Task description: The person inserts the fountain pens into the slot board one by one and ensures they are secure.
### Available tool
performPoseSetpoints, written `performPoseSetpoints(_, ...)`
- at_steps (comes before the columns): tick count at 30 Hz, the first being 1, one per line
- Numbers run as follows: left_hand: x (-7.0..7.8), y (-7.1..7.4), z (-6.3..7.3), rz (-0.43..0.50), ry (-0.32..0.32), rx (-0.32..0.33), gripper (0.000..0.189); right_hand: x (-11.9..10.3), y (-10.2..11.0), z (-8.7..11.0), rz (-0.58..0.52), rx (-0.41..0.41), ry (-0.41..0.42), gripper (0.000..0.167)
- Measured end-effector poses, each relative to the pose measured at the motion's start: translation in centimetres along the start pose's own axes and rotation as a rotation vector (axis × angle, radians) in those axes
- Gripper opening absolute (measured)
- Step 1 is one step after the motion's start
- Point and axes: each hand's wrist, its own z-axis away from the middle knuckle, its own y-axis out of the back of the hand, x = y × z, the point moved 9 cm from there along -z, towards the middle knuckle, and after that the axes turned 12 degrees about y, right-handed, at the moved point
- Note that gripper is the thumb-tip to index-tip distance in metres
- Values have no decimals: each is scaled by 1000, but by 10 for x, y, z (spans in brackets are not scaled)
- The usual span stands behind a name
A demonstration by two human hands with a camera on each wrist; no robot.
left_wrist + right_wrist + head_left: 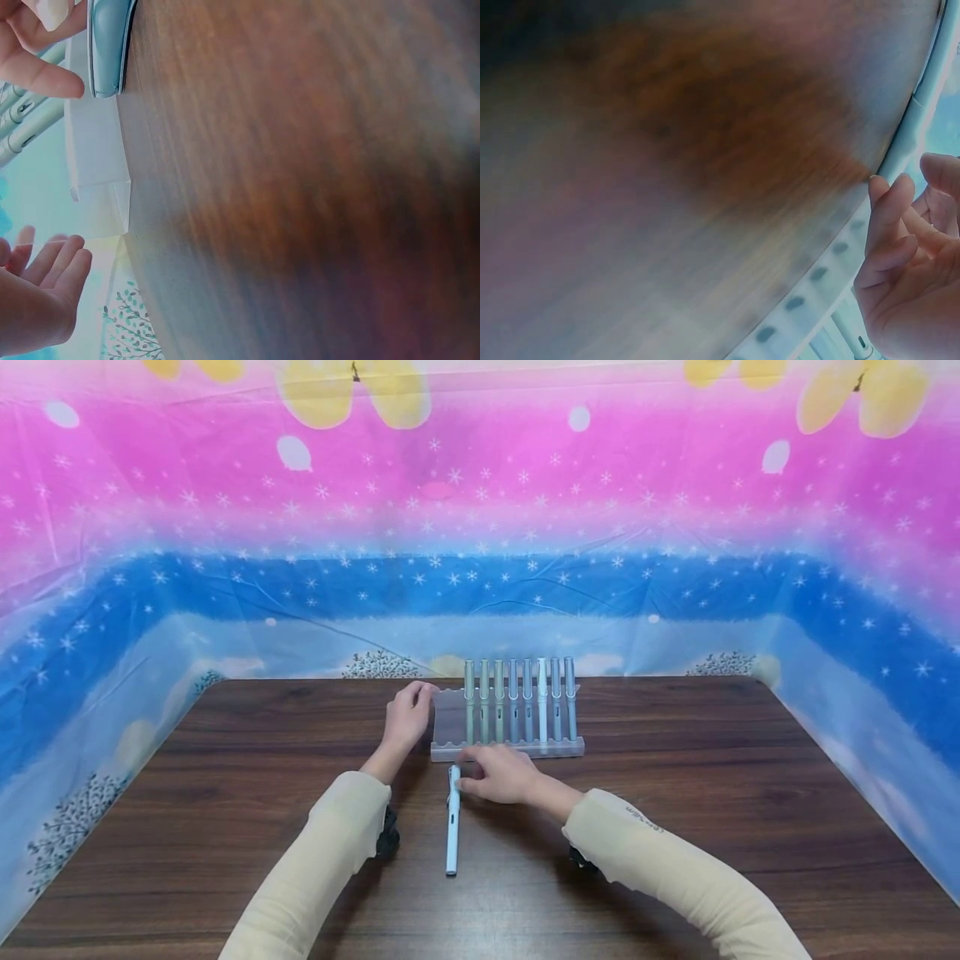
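Observation:
A pale blue capped pen (452, 827) lies on the table in front of the clear pen rack (450, 718), its clip end toward the rack. My right hand (501, 774) is at that clip end, thumb against the pen's right side and a finger beyond its tip. In the right wrist view, the fingers (889, 210) are bent loosely beside the pen (915, 120). My left hand (407, 717) is at the rack's left end, fingertips by its upper corner. The left wrist view shows those fingers (64, 270) extended and slightly bent; whether they press the rack is unclear.
Several capped pens (513, 702) in green, grey-blue and white lean side by side in the rack. The rack stands near the back edge of the dark wooden table (262, 793). A patterned cloth (480, 585) hangs behind and along both sides.

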Motion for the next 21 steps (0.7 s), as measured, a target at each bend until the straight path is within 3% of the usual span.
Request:
performPoseSetpoints(13, -1, -2, 0, -4, 10, -9, 32, -4, -4, -4, 88, -26, -33, 51)
performPoseSetpoints(21, -1, -1, 0, -4, 1, 2, 31, -1, -7, -4, -37, -79, -9, 40)
